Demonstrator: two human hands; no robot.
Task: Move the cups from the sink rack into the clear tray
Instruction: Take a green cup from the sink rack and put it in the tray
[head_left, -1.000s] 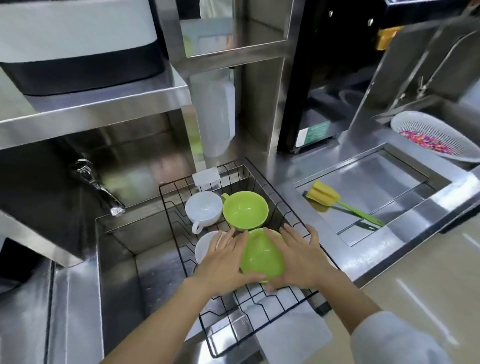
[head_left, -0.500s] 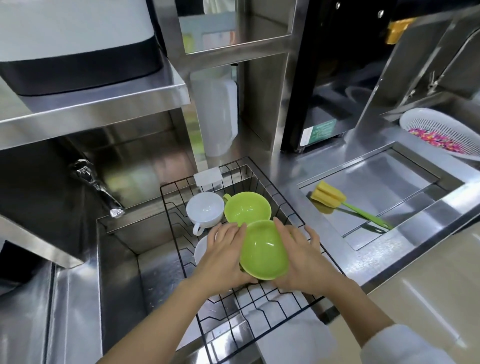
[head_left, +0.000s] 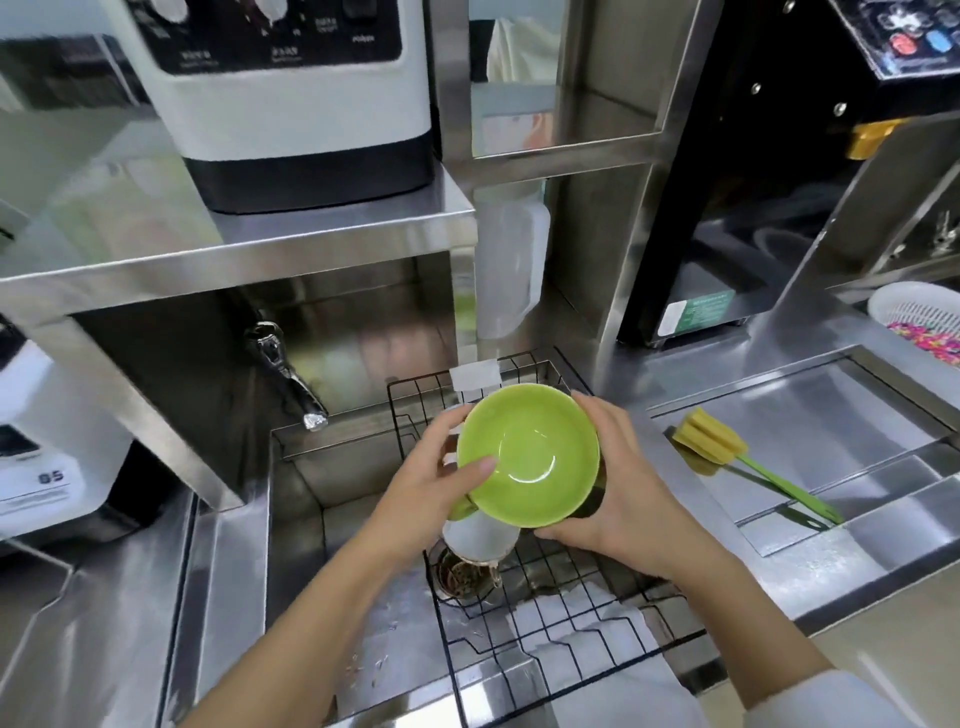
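A green cup (head_left: 530, 457) is held above the black wire sink rack (head_left: 561, 639), its inside facing me. My left hand (head_left: 431, 493) grips its left rim, thumb inside the bowl. Its right side rests in my right hand (head_left: 623, 488), which cups it from below. Under the lifted cup a white cup (head_left: 480, 540) lies in the rack, mostly hidden. The other cups in the rack are covered by the green cup. No clear tray is in view.
The rack spans a steel sink (head_left: 311, 545) with a tap (head_left: 285, 374) at its back left. A yellow sponge brush (head_left: 727, 452) lies on the steel draining board to the right. A white colander (head_left: 919, 322) stands far right. A steel shelf holding an appliance (head_left: 291, 104) overhangs the sink.
Both hands have lifted the green cup out of the rack and tipped its opening toward me. The view has tilted up, showing more of the shelf.
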